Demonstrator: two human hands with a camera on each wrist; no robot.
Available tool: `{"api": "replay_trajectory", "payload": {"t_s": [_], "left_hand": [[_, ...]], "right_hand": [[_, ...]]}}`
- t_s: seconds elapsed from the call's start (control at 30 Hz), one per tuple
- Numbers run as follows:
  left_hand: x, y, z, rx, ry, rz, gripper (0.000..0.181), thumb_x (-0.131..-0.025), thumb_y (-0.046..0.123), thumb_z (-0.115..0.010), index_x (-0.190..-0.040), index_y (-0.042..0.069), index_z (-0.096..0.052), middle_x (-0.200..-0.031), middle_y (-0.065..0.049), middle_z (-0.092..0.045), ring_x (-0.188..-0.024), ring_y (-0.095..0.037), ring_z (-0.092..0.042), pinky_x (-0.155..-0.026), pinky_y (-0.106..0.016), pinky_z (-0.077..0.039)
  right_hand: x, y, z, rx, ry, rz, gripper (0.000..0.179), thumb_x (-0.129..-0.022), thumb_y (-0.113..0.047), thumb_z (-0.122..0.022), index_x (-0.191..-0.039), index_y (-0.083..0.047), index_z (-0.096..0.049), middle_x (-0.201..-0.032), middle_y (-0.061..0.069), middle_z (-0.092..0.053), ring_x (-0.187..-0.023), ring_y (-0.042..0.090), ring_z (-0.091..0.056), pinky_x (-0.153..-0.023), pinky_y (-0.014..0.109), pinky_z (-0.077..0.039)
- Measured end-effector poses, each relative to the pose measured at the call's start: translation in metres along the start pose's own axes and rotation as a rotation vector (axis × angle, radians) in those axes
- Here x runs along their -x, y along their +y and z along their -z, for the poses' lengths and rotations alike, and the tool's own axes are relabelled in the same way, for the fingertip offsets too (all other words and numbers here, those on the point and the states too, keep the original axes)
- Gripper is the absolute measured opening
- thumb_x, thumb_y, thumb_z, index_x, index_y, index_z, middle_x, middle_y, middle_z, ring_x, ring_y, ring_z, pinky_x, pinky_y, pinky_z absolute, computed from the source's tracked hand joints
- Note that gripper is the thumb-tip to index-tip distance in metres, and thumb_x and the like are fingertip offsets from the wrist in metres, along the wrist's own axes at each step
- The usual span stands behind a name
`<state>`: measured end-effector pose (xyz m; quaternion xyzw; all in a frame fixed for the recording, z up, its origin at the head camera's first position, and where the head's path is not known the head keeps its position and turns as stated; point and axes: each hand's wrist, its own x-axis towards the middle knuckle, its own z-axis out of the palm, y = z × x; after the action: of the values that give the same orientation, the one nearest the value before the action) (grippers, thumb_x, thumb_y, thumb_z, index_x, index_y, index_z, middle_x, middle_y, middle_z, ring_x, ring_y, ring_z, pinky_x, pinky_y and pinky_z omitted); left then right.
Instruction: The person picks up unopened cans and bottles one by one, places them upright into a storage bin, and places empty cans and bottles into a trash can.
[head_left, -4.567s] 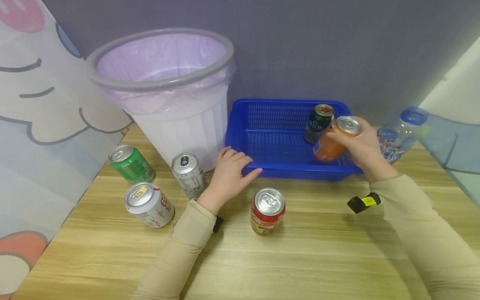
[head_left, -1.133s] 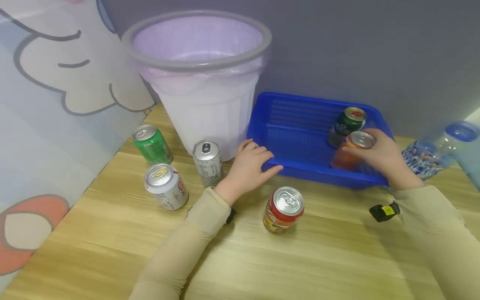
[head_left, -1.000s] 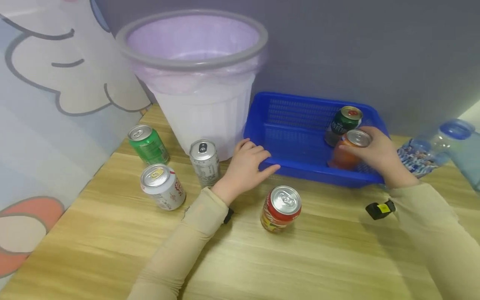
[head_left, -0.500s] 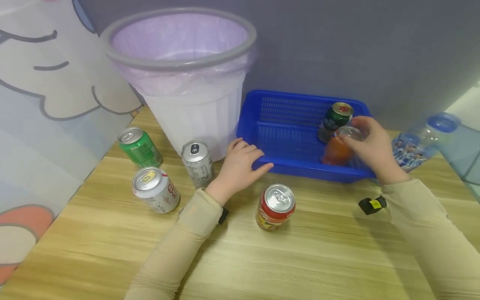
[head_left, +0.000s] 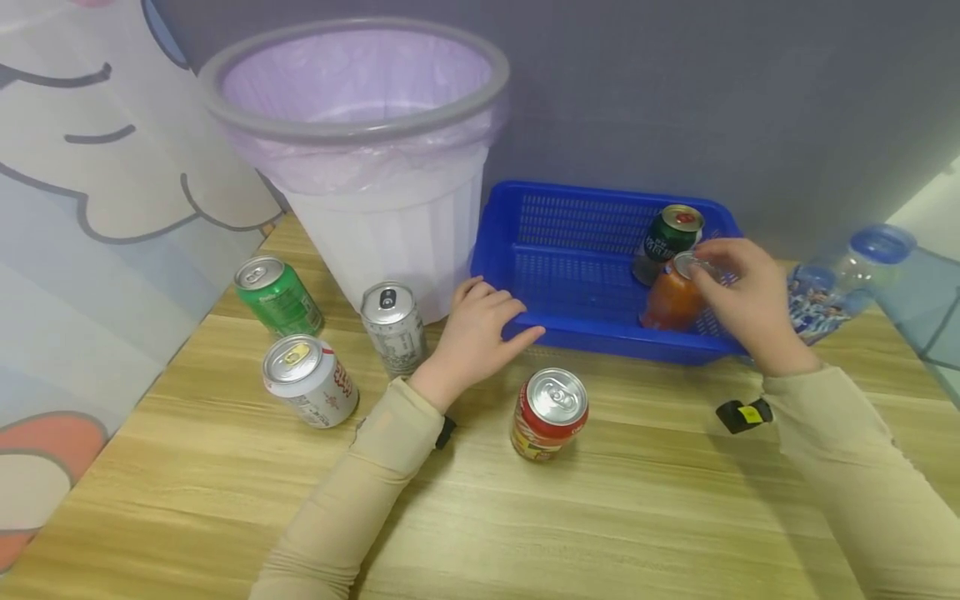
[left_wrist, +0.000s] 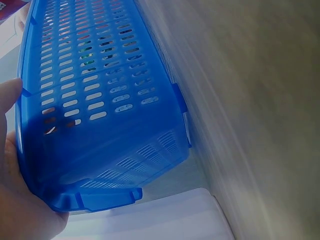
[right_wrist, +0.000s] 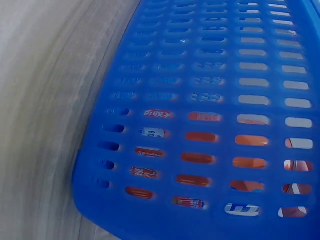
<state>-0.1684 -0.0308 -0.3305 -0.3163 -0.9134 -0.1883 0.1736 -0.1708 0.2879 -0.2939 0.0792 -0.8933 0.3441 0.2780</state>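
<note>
In the head view my left hand holds the near left corner of a blue plastic basket, fingers bent over the rim and thumb along the front edge. An orange drink can stands inside the basket at its right end. My right hand is at that can's top, thumb and forefinger beside the lid, the grip loosened. Behind the orange can stands a dark green can. Through the slots in the right wrist view the orange can shows in part.
A lined white bin stands left of the basket. On the wooden table are a green can, a white can, a silver can and a red can. A clear bottle with a blue cap stands at right.
The orange can was lowered upright into the basket beside the dark green can. My right thumb and fingers have since come away from its side toward the lid. The left hand stays put.
</note>
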Motion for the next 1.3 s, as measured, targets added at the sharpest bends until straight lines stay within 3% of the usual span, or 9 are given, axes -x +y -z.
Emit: {"api": "replay_trajectory", "payload": {"t_s": [0.2, 0.27, 0.47, 0.73, 0.93, 1.13, 1.3], "left_hand": [[0.0, 0.0, 0.0, -0.002, 0.006, -0.004, 0.036, -0.088, 0.047, -0.061, -0.098, 0.013, -0.07, -0.095, 0.001, -0.069, -0.097, -0.02, -0.056, -0.111, -0.045, -0.026], [0.0, 0.0, 0.0, -0.006, 0.005, -0.004, 0.037, -0.088, 0.047, -0.06, -0.098, 0.013, -0.07, -0.096, 0.001, -0.069, -0.098, -0.02, -0.056, -0.111, -0.046, -0.027], [0.0, 0.001, 0.002, -0.004, 0.002, 0.0, 0.037, -0.089, 0.047, -0.06, -0.098, 0.013, -0.07, -0.096, 0.001, -0.07, -0.098, -0.02, -0.056, -0.111, -0.045, -0.026], [0.0, 0.002, 0.002, -0.001, -0.003, 0.006, 0.038, -0.089, 0.047, -0.06, -0.1, 0.012, -0.07, -0.099, 0.0, -0.07, -0.099, -0.02, -0.056, -0.112, -0.045, -0.026], [0.0, 0.002, 0.002, -0.005, -0.01, 0.011, 0.039, -0.089, 0.047, -0.059, -0.101, 0.012, -0.07, -0.099, -0.001, -0.07, -0.1, -0.02, -0.056, -0.112, -0.045, -0.026], [-0.002, 0.002, 0.001, -0.001, -0.016, 0.01, 0.039, -0.089, 0.048, -0.059, -0.101, 0.012, -0.07, -0.099, -0.001, -0.07, -0.101, -0.021, -0.056, -0.112, -0.046, -0.026], [-0.001, 0.002, 0.002, -0.001, -0.017, 0.016, 0.039, -0.089, 0.048, -0.059, -0.101, 0.012, -0.07, -0.099, -0.001, -0.07, -0.1, -0.021, -0.056, -0.111, -0.046, -0.026]], "right_hand": [[0.008, -0.002, 0.004, -0.063, -0.015, -0.051, 0.019, -0.087, -0.008, -0.063, -0.099, 0.006, -0.066, -0.085, -0.031, -0.055, -0.081, -0.016, -0.052, -0.075, 0.005, -0.037], [0.012, -0.003, 0.006, -0.092, -0.012, -0.058, 0.018, -0.087, -0.007, -0.063, -0.099, 0.006, -0.066, -0.084, -0.034, -0.055, -0.08, -0.015, -0.053, -0.073, 0.006, -0.037], [0.026, -0.008, 0.009, -0.181, -0.005, -0.068, 0.012, -0.087, -0.002, -0.063, -0.098, 0.001, -0.068, -0.085, -0.031, -0.06, -0.078, -0.011, -0.057, -0.072, 0.006, -0.04], [0.04, -0.012, 0.012, -0.219, -0.005, -0.129, 0.018, -0.087, -0.002, -0.064, -0.087, -0.02, -0.069, -0.079, -0.031, -0.062, -0.071, -0.009, -0.057, -0.066, 0.006, -0.043], [0.044, -0.013, 0.013, -0.296, -0.034, -0.121, 0.017, -0.087, 0.001, -0.062, -0.088, -0.014, -0.071, -0.082, -0.026, -0.065, -0.076, -0.007, -0.06, -0.072, 0.005, -0.046], [0.048, -0.017, 0.014, -0.331, -0.05, -0.118, 0.023, -0.087, 0.004, -0.061, -0.087, -0.018, -0.07, -0.082, -0.025, -0.066, -0.076, -0.008, -0.061, -0.072, 0.005, -0.046], [0.05, -0.024, 0.012, -0.388, -0.087, -0.102, 0.018, -0.087, 0.008, -0.058, -0.088, -0.006, -0.07, -0.082, -0.021, -0.067, -0.078, -0.004, -0.063, -0.072, 0.007, -0.048]]}}
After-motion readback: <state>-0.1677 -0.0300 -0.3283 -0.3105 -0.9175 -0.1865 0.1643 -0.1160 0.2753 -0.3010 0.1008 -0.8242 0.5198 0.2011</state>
